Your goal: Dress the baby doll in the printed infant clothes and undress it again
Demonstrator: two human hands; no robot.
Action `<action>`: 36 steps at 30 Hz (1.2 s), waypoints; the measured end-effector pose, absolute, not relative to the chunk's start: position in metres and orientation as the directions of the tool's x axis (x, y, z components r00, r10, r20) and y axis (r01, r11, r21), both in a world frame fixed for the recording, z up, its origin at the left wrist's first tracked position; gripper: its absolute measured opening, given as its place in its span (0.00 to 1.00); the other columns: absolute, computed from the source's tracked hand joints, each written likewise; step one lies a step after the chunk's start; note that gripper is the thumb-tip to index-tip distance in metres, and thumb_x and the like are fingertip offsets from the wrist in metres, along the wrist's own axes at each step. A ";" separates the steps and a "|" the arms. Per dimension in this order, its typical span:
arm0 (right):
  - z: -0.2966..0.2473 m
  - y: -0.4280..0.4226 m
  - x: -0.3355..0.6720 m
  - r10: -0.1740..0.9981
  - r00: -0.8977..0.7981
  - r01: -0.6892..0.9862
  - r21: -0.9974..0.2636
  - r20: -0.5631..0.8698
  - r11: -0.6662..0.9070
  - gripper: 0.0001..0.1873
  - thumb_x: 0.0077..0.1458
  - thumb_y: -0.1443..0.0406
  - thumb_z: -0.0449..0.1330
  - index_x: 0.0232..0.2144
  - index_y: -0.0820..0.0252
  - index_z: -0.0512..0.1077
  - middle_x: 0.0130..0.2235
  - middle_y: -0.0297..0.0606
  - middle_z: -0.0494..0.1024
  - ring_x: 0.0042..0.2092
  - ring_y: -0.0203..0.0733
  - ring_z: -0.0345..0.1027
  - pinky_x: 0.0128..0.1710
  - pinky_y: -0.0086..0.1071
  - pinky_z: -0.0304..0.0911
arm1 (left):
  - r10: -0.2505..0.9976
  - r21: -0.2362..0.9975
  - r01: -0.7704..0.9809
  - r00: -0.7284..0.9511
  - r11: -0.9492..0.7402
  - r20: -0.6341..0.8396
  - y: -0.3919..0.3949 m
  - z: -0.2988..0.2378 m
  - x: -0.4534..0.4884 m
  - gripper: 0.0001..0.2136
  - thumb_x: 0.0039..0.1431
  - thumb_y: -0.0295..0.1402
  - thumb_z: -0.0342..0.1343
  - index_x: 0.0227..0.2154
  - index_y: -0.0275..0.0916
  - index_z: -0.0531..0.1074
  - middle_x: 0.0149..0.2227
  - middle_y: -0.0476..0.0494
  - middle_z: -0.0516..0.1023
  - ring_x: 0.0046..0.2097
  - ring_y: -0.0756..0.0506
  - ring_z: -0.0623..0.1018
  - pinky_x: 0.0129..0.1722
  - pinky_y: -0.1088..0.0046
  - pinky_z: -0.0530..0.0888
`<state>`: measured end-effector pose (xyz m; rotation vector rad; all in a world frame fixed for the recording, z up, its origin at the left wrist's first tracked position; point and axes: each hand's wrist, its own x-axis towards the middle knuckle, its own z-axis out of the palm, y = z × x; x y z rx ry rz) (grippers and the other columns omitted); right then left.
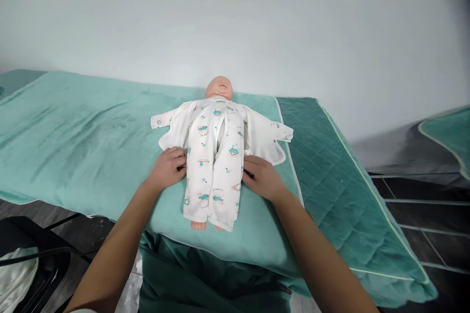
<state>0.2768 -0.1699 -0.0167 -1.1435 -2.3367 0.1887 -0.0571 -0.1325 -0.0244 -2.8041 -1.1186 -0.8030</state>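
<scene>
Baby doll (219,88): face up on the green bed cover (91,127), head at 12 o'clock, feet (198,225) at 6
White jacket (266,145): open, sleeves (282,132) towards 9 and 3, probably spread to lie flat
Printed trousers (200,171): beside the left hand (171,166) at its 3 o'clock, the right hand (261,174) at its 9
Left fingers: half curled at the trouser edge, any grip hidden, cannot tell
Right fingers: curled likewise, perhaps to steady both legs evenly; hold also unclear

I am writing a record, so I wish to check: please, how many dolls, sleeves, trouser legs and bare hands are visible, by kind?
Doll: 1
Sleeves: 2
Trouser legs: 2
Left hand and right hand: 2
Total: 7
</scene>
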 end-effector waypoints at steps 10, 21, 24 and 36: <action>-0.022 -0.135 0.327 0.893 0.277 0.861 -0.504 0.355 -0.067 0.18 0.62 0.53 0.55 0.42 0.60 0.75 0.47 0.51 0.79 0.48 0.53 0.71 0.47 0.43 0.64 | 0.900 0.460 0.886 -0.153 -0.059 0.409 -0.070 -0.023 -0.061 0.12 0.64 0.37 0.55 0.45 0.37 0.76 0.48 0.34 0.79 0.53 0.34 0.75 0.55 0.55 0.71; 0.008 -0.119 0.311 0.870 0.472 0.569 -0.803 0.143 -0.177 0.14 0.53 0.52 0.62 0.28 0.55 0.68 0.28 0.33 0.71 0.31 0.41 0.62 0.33 0.34 0.56 | 0.898 0.406 0.902 -0.294 0.147 0.327 -0.058 -0.023 -0.056 0.09 0.65 0.41 0.54 0.36 0.41 0.72 0.49 0.32 0.78 0.56 0.29 0.73 0.55 0.49 0.69; 0.047 -0.127 0.266 0.863 0.325 0.467 -0.859 0.387 0.209 0.13 0.55 0.54 0.64 0.32 0.54 0.68 0.32 0.31 0.72 0.34 0.39 0.64 0.35 0.34 0.60 | 0.897 0.483 0.868 -0.302 0.118 0.323 -0.058 -0.023 -0.059 0.09 0.67 0.41 0.51 0.37 0.42 0.68 0.41 0.36 0.79 0.51 0.33 0.76 0.52 0.54 0.71; 0.085 -0.064 0.225 0.937 0.132 0.424 -0.873 0.324 0.242 0.15 0.62 0.54 0.59 0.26 0.55 0.70 0.25 0.31 0.73 0.28 0.37 0.64 0.33 0.34 0.58 | 0.917 0.912 0.386 -0.297 -0.141 0.268 -0.051 -0.013 -0.052 0.14 0.67 0.48 0.52 0.32 0.43 0.61 0.31 0.51 0.67 0.33 0.48 0.69 0.36 0.72 0.69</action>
